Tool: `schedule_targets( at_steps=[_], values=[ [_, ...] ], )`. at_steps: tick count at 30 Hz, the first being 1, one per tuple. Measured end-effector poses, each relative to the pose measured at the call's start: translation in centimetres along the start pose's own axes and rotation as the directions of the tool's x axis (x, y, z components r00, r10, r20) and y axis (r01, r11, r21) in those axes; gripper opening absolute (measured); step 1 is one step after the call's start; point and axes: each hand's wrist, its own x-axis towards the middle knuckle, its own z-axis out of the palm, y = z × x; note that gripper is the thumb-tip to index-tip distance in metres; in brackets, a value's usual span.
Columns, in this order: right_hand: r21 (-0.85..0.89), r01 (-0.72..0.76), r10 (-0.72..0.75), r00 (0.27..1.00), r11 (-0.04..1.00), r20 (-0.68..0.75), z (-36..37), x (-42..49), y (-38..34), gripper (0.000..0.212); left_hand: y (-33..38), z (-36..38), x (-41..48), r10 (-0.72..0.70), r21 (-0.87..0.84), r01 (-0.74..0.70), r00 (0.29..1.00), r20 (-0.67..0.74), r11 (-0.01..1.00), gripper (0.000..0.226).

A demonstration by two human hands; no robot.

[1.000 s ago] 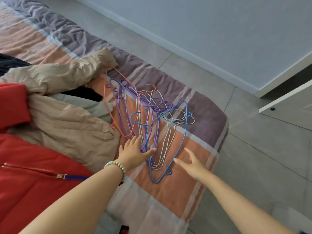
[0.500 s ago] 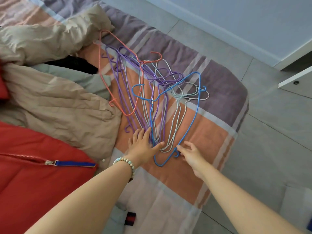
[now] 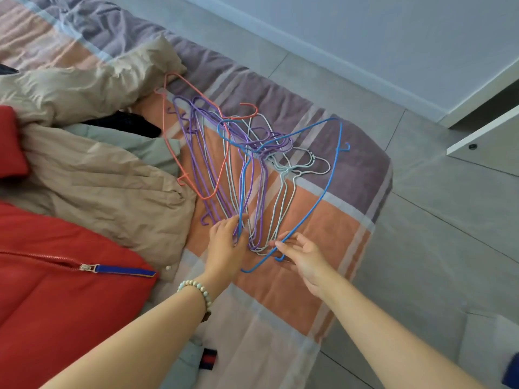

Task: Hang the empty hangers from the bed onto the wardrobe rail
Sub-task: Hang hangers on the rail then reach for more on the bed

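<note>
A tangle of several wire hangers lies on the striped bedcover (image 3: 292, 293) near the bed's corner: purple hangers (image 3: 196, 153), an orange hanger (image 3: 168, 141), pale white hangers (image 3: 283, 197) and a blue hanger (image 3: 317, 203). My left hand (image 3: 226, 245), with a bead bracelet on the wrist, curls its fingers round the near ends of the bunched wires. My right hand (image 3: 304, 256) pinches the blue hanger's wire at its near end. The blue hanger is tilted, its far side off the bed. No wardrobe rail is in view.
A beige jacket (image 3: 98, 186), a red zipped jacket (image 3: 56, 304) and a green garment (image 3: 151, 150) lie left of the hangers. Grey tiled floor (image 3: 438, 248) borders the bed on the right. A white wardrobe panel (image 3: 483, 141) stands at the upper right.
Both hands went from reaching open over the pile to closing on the hangers' near ends. The blue hanger's far side has lifted and swung right.
</note>
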Motion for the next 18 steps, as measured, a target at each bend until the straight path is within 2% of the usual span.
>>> schedule_targets(
  at_steps=[3,9,14,18],
  values=[
    [0.032,0.092,-0.089,0.994,0.995,-0.065,-1.5,-3.1,-3.5,0.016,5.8,-0.6,-1.4,0.045,-0.246,-0.037,0.999,0.029,0.969,0.017],
    [0.021,0.300,-0.288,0.931,0.954,-0.223,-6.4,-12.3,-13.8,0.017,20.0,-1.8,-3.6,0.171,-0.468,-0.072,0.970,0.171,0.881,0.020],
    [-0.035,0.436,-0.426,0.854,0.899,-0.300,-10.6,-21.8,-22.6,0.015,33.0,-4.2,-7.0,0.380,-0.520,-0.220,0.897,0.224,0.825,0.022],
    [-0.128,0.442,-0.457,0.815,0.888,-0.355,-13.9,-30.0,-27.6,0.003,42.1,-6.0,-10.9,0.491,-0.520,-0.309,0.832,0.257,0.796,0.024]
  ],
)
